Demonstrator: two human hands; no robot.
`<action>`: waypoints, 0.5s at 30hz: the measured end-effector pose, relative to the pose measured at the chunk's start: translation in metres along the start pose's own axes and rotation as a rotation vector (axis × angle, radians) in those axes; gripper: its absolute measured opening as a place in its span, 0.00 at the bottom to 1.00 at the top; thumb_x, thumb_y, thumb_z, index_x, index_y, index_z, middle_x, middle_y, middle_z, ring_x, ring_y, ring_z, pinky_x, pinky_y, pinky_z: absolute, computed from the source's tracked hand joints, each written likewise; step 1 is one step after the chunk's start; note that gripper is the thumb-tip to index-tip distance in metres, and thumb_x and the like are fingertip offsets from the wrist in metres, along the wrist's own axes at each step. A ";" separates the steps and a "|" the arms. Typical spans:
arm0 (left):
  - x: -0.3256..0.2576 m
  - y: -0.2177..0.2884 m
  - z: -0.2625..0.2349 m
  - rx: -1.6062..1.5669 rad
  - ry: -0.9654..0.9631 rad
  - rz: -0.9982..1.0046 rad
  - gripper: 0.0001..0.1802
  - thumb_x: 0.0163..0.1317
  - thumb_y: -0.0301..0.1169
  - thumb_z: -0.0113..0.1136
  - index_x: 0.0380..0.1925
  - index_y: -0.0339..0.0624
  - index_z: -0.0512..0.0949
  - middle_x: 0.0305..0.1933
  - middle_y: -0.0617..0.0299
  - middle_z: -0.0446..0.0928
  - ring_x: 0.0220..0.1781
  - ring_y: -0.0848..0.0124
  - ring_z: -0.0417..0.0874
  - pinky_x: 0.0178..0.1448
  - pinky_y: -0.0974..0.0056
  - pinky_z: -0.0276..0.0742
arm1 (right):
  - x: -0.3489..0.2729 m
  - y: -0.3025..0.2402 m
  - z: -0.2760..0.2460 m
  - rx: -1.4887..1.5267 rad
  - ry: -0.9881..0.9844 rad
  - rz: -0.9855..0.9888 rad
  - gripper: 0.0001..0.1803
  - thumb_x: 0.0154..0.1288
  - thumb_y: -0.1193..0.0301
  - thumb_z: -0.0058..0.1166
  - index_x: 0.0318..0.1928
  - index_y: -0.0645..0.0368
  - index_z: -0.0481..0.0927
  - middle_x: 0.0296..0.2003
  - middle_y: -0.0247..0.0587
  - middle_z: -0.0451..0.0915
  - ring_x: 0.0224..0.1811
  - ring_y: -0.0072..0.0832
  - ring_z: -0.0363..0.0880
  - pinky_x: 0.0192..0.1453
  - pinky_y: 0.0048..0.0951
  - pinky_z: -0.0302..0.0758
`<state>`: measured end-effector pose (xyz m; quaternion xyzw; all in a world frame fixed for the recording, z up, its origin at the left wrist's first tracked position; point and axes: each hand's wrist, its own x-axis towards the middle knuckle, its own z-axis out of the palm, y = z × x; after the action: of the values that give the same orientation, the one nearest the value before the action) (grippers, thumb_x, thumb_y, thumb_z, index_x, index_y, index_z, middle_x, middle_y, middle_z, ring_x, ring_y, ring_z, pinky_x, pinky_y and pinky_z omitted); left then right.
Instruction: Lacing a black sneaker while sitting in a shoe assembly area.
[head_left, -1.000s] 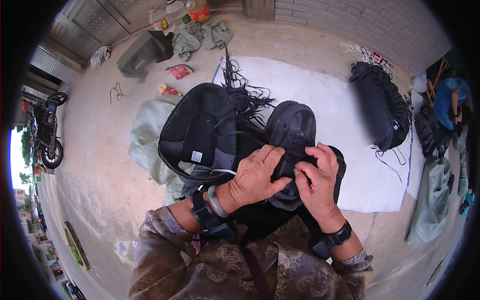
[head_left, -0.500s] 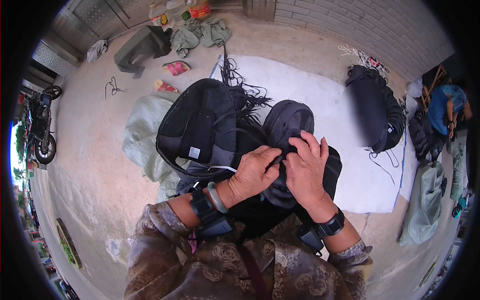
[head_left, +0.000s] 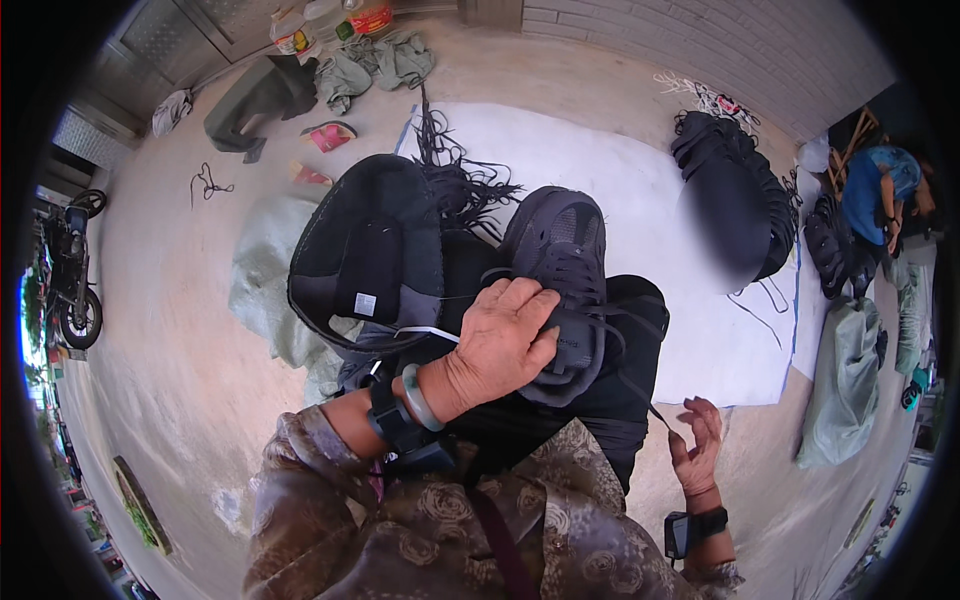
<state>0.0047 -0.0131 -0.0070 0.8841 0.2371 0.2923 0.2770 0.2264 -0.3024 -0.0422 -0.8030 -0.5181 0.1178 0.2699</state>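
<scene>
A black sneaker (head_left: 558, 245) rests on my lap with its toe pointing away from me. My left hand (head_left: 500, 345) grips the shoe across its laced middle and heel. My right hand (head_left: 697, 447) is out to the lower right, pinching the end of a black shoelace (head_left: 640, 395) that runs taut back to the shoe. A round black basket (head_left: 365, 255) of black laces and parts sits just left of the shoe, against my left forearm.
A white sheet (head_left: 620, 170) covers the concrete floor ahead, with a heap of black shoes (head_left: 730, 200) on its right side. A grey-green sack (head_left: 265, 280) lies left, another sack (head_left: 845, 385) right. A person in blue (head_left: 880, 190) sits far right. A motorbike (head_left: 70, 270) stands far left.
Both hands were together on the shoe's laces. Now my right hand has pulled away down and to the right, drawing a lace out, while my left hand stays on the shoe.
</scene>
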 end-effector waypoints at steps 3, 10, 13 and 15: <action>0.011 0.016 0.002 0.077 -0.050 0.122 0.15 0.48 0.29 0.62 0.37 0.38 0.79 0.43 0.54 0.74 0.46 0.56 0.74 0.49 0.56 0.68 | 0.058 -0.057 0.015 0.182 0.054 -0.095 0.22 0.44 0.74 0.58 0.44 0.63 0.75 0.47 0.50 0.75 0.52 0.46 0.70 0.58 0.42 0.66; 0.025 0.014 0.031 0.126 -0.044 0.070 0.04 0.48 0.30 0.63 0.23 0.42 0.79 0.42 0.61 0.75 0.45 0.60 0.73 0.47 0.56 0.62 | 0.125 -0.114 0.059 0.033 0.164 -0.254 0.28 0.46 0.65 0.65 0.48 0.65 0.74 0.42 0.51 0.76 0.45 0.46 0.74 0.50 0.39 0.70; 0.024 0.012 0.033 0.152 -0.042 0.096 0.05 0.47 0.30 0.63 0.24 0.42 0.79 0.41 0.61 0.74 0.45 0.59 0.73 0.48 0.56 0.62 | 0.125 -0.111 0.065 0.167 0.095 -0.170 0.24 0.49 0.72 0.61 0.48 0.67 0.73 0.41 0.51 0.76 0.42 0.46 0.76 0.49 0.34 0.74; 0.023 0.012 0.033 0.170 -0.052 0.096 0.05 0.46 0.30 0.63 0.24 0.43 0.79 0.42 0.60 0.74 0.45 0.59 0.72 0.48 0.56 0.62 | 0.125 -0.110 0.069 0.292 0.124 -0.153 0.19 0.51 0.76 0.57 0.46 0.68 0.74 0.39 0.51 0.77 0.41 0.45 0.78 0.48 0.32 0.74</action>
<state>0.0457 -0.0204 -0.0126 0.9219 0.2112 0.2613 0.1929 0.1643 -0.1339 -0.0269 -0.7191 -0.5375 0.1212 0.4235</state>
